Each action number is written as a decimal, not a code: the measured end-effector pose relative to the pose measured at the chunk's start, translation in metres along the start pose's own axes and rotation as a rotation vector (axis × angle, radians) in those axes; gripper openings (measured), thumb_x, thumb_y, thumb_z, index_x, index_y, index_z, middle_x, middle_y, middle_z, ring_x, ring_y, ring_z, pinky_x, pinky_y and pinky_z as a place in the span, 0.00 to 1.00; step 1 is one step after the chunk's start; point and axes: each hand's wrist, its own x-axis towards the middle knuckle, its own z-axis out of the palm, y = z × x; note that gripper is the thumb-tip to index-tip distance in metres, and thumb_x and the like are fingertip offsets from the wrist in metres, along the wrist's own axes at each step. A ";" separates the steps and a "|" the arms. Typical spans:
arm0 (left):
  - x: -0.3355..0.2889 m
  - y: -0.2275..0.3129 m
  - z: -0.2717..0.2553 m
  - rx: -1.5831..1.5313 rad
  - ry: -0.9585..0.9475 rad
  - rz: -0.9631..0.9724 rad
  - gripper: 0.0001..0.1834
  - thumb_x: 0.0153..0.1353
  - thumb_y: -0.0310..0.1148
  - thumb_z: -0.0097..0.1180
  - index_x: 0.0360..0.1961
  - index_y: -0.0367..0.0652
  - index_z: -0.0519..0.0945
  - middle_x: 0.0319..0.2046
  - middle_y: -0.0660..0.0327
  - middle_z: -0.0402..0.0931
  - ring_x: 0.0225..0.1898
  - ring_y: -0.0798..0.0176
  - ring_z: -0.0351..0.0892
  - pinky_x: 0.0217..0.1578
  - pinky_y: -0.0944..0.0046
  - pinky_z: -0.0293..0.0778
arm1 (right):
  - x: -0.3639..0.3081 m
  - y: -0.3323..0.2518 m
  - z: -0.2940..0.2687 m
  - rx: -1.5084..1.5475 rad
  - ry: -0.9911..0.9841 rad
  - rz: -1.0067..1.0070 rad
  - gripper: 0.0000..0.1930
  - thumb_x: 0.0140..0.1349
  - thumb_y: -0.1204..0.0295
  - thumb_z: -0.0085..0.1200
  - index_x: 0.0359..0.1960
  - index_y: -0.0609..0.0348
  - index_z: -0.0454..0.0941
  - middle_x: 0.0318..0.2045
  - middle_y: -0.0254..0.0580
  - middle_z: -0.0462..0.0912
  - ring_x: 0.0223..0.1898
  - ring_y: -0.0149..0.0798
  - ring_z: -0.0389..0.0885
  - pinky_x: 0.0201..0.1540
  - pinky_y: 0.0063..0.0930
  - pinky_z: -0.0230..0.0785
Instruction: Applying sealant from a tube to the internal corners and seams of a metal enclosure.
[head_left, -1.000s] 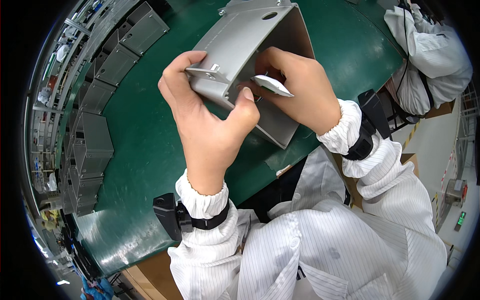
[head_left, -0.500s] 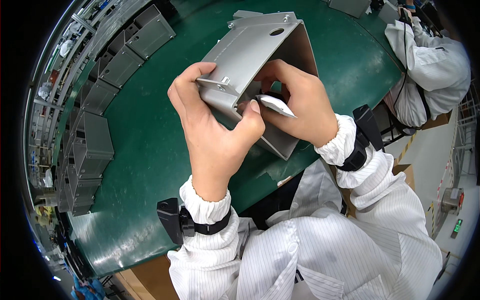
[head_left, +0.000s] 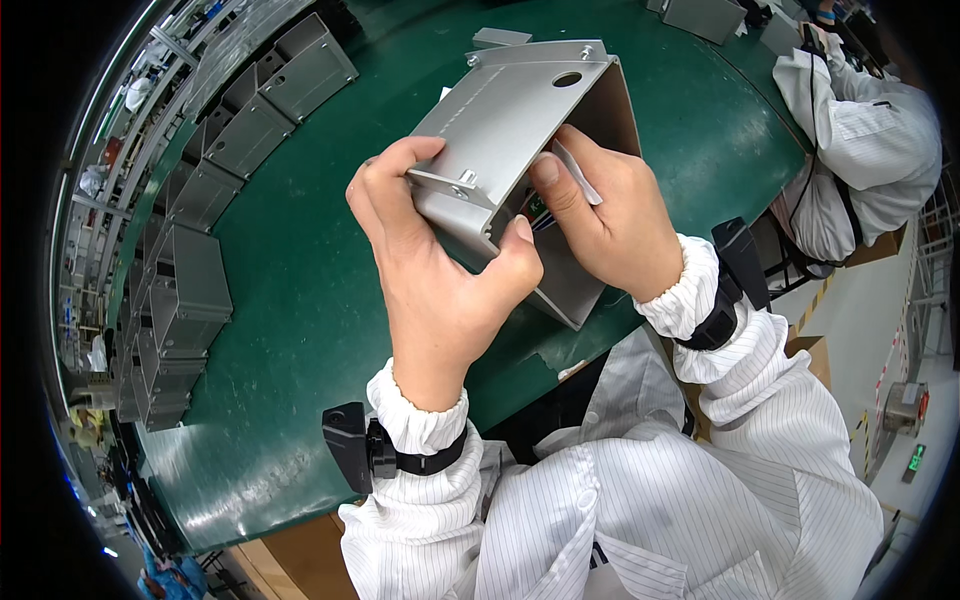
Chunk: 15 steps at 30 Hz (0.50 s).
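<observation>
A grey sheet-metal housing (head_left: pixel 515 105) is tilted over the table, its open side facing right. My left hand (head_left: pixel 435 270) grips its left edge, fingers on the upper face and thumb on the lower rim by the opening. At the opening, my right hand (head_left: pixel 625 225) is closed, pinching a thin white piece (head_left: pixel 578 172) between thumb and fingers; whether it is paper or cloth I cannot tell. Its fingertips are partly hidden inside the housing. Just inside, between the two thumbs, a small dark part with a green mark (head_left: pixel 538 210) shows.
Similar grey housings (head_left: pixel 190 290) line the left edge of the green table (head_left: pixel 290 330). A small metal piece (head_left: pixel 500 37) lies behind the held housing. More housings (head_left: pixel 703 15) stand at the far right, near a co-worker in a white coat (head_left: pixel 860 130). A cardboard box (head_left: pixel 310 560) is below the table.
My right hand has turned and drawn slightly outward, its thumb now showing. The white piece has swung from lying flat to nearly upright. The housing has shifted slightly right and down with my left hand.
</observation>
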 end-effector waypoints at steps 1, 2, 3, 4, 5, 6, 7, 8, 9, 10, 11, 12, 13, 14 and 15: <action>0.000 0.000 0.000 0.030 -0.006 0.019 0.34 0.44 0.33 0.58 0.55 0.46 0.63 0.46 0.56 0.64 0.48 0.57 0.67 0.52 0.59 0.66 | 0.000 -0.001 -0.001 0.009 -0.029 0.037 0.19 0.68 0.53 0.47 0.41 0.58 0.78 0.24 0.46 0.82 0.23 0.52 0.80 0.26 0.37 0.72; 0.000 -0.001 0.000 0.047 -0.008 0.029 0.33 0.45 0.34 0.58 0.56 0.47 0.63 0.46 0.57 0.65 0.48 0.58 0.68 0.52 0.59 0.66 | 0.001 -0.001 -0.001 -0.034 -0.004 -0.021 0.19 0.68 0.53 0.47 0.40 0.57 0.79 0.25 0.46 0.81 0.23 0.52 0.80 0.26 0.37 0.72; 0.000 -0.001 0.000 0.064 -0.010 0.038 0.33 0.47 0.35 0.57 0.56 0.47 0.63 0.46 0.57 0.66 0.47 0.60 0.69 0.52 0.60 0.66 | 0.004 0.000 0.000 -0.076 0.022 -0.079 0.19 0.69 0.53 0.46 0.39 0.57 0.79 0.25 0.45 0.81 0.24 0.52 0.80 0.26 0.37 0.72; 0.000 -0.001 0.000 0.068 -0.009 0.038 0.33 0.47 0.35 0.57 0.56 0.47 0.63 0.46 0.58 0.66 0.47 0.60 0.69 0.52 0.60 0.66 | 0.005 0.000 0.000 -0.119 0.047 -0.137 0.19 0.69 0.54 0.45 0.38 0.57 0.80 0.25 0.45 0.81 0.24 0.52 0.80 0.26 0.38 0.71; 0.000 -0.001 0.000 0.074 -0.008 0.040 0.33 0.46 0.35 0.57 0.56 0.47 0.63 0.46 0.58 0.66 0.47 0.60 0.69 0.52 0.60 0.66 | 0.004 0.000 -0.001 -0.138 0.040 -0.148 0.19 0.69 0.54 0.46 0.36 0.57 0.80 0.25 0.45 0.81 0.24 0.52 0.80 0.26 0.38 0.71; 0.000 -0.001 0.000 0.080 -0.007 0.042 0.33 0.46 0.35 0.57 0.56 0.47 0.63 0.46 0.58 0.66 0.47 0.60 0.69 0.52 0.60 0.66 | 0.003 0.000 -0.003 -0.156 0.034 -0.158 0.19 0.69 0.55 0.46 0.35 0.57 0.80 0.24 0.44 0.80 0.24 0.51 0.80 0.26 0.38 0.71; 0.000 -0.001 0.000 0.088 -0.006 0.047 0.33 0.46 0.34 0.57 0.56 0.47 0.63 0.46 0.58 0.66 0.47 0.60 0.69 0.52 0.60 0.66 | 0.003 -0.001 -0.003 -0.186 0.029 -0.173 0.18 0.69 0.55 0.46 0.34 0.57 0.81 0.24 0.44 0.80 0.24 0.51 0.80 0.26 0.38 0.71; 0.000 -0.001 0.000 0.075 -0.004 0.040 0.34 0.45 0.34 0.58 0.56 0.46 0.63 0.46 0.57 0.65 0.48 0.58 0.67 0.52 0.59 0.66 | 0.002 -0.001 -0.003 -0.139 0.012 -0.171 0.17 0.69 0.57 0.47 0.34 0.57 0.81 0.24 0.44 0.80 0.24 0.50 0.80 0.25 0.37 0.71; 0.000 0.000 0.000 0.062 -0.001 0.033 0.34 0.43 0.33 0.59 0.55 0.46 0.64 0.46 0.56 0.64 0.49 0.57 0.66 0.52 0.59 0.66 | 0.002 -0.001 -0.003 -0.102 -0.001 -0.175 0.16 0.68 0.58 0.48 0.33 0.57 0.81 0.24 0.43 0.80 0.24 0.49 0.80 0.25 0.37 0.71; 0.000 0.000 0.001 0.029 0.003 0.014 0.35 0.41 0.32 0.60 0.55 0.44 0.64 0.47 0.54 0.62 0.50 0.54 0.63 0.52 0.57 0.66 | 0.002 0.000 -0.002 -0.065 -0.015 -0.179 0.15 0.68 0.60 0.49 0.33 0.57 0.81 0.23 0.43 0.80 0.23 0.49 0.80 0.25 0.37 0.71; 0.000 0.000 0.001 -0.029 0.005 -0.008 0.36 0.38 0.31 0.62 0.54 0.42 0.65 0.47 0.52 0.60 0.52 0.51 0.61 0.52 0.55 0.65 | 0.002 0.000 -0.002 -0.067 -0.017 -0.190 0.13 0.67 0.61 0.51 0.33 0.58 0.81 0.23 0.43 0.80 0.23 0.48 0.80 0.24 0.36 0.71; 0.001 0.000 0.001 0.000 0.008 0.005 0.36 0.38 0.30 0.62 0.54 0.43 0.65 0.47 0.52 0.60 0.52 0.51 0.61 0.52 0.55 0.65 | 0.003 0.001 -0.003 -0.068 -0.020 -0.200 0.12 0.66 0.63 0.53 0.32 0.58 0.81 0.23 0.43 0.80 0.22 0.48 0.80 0.24 0.35 0.71; 0.001 0.000 0.001 0.005 0.008 0.013 0.36 0.38 0.30 0.62 0.54 0.43 0.65 0.47 0.52 0.60 0.52 0.51 0.61 0.52 0.55 0.65 | 0.003 0.001 -0.002 -0.071 -0.017 -0.215 0.10 0.64 0.65 0.54 0.32 0.58 0.81 0.23 0.43 0.80 0.22 0.48 0.80 0.23 0.35 0.71; 0.001 0.000 0.001 -0.017 0.007 0.012 0.36 0.38 0.30 0.62 0.54 0.43 0.65 0.47 0.52 0.60 0.52 0.50 0.61 0.52 0.55 0.65 | 0.003 0.002 -0.002 -0.088 -0.011 -0.242 0.10 0.64 0.66 0.55 0.32 0.59 0.81 0.23 0.43 0.80 0.22 0.47 0.79 0.23 0.34 0.70; 0.000 0.000 0.001 0.006 0.009 0.012 0.36 0.38 0.30 0.62 0.54 0.43 0.65 0.47 0.53 0.60 0.52 0.50 0.61 0.52 0.55 0.65 | 0.003 0.002 -0.001 -0.109 0.001 -0.274 0.09 0.63 0.67 0.56 0.31 0.59 0.81 0.23 0.43 0.80 0.21 0.47 0.79 0.23 0.34 0.70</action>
